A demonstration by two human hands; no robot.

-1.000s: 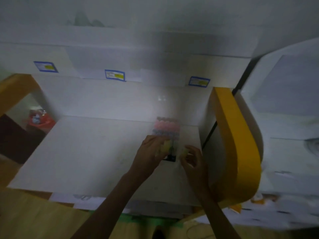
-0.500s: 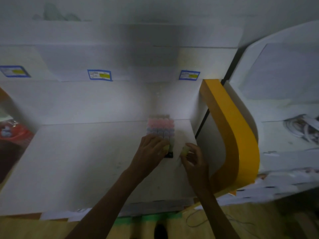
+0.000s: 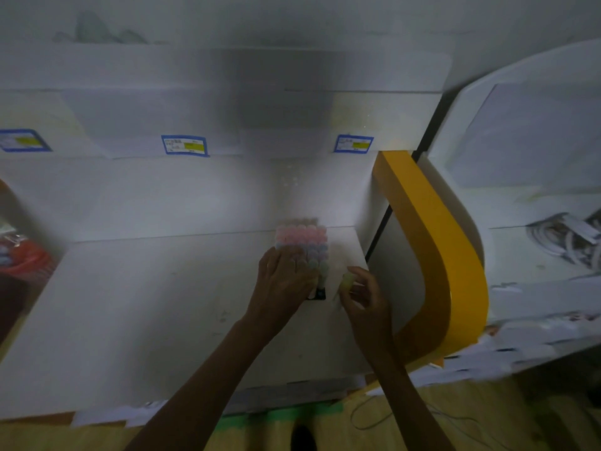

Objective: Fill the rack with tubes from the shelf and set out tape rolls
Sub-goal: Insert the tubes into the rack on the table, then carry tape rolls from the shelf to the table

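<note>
At the far left edge, an orange-red container (image 3: pixel 24 260) sits low beside the white shelf (image 3: pixel 146 304), too blurred to show what it holds. Three blue-bordered labels run along the upper shelf's front edge: one at the left (image 3: pixel 22 140), one near the middle (image 3: pixel 184 145) and one toward the right (image 3: pixel 353 144). Their print cannot be read.

The left hand (image 3: pixel 283 281) reaches over the shelf board and lies on the near left part of the rack (image 3: pixel 304 252), its fingers spread flat across the capped tubes; whether they pinch any single tube cannot be told. The rack stands at the right end of the shelf, close to the back wall. Pink caps (image 3: pixel 300 234) fill its far rows and pale blue and green caps (image 3: pixel 320 255) the rows nearer the person. A dark corner of the rack (image 3: pixel 318 293) shows just past the left hand's fingertips.

Just right of the rack, the right hand (image 3: pixel 364 296) is held slightly above the board with its thumb and fingers curled around a yellowish tube (image 3: pixel 347 281). The tube is near the rack but apart from it.

Further right, a yellow curved upright (image 3: pixel 432 249) frames the shelf. Beyond it, on a neighbouring white shelf, lies a tangle of pale cables (image 3: pixel 562 239).
</note>
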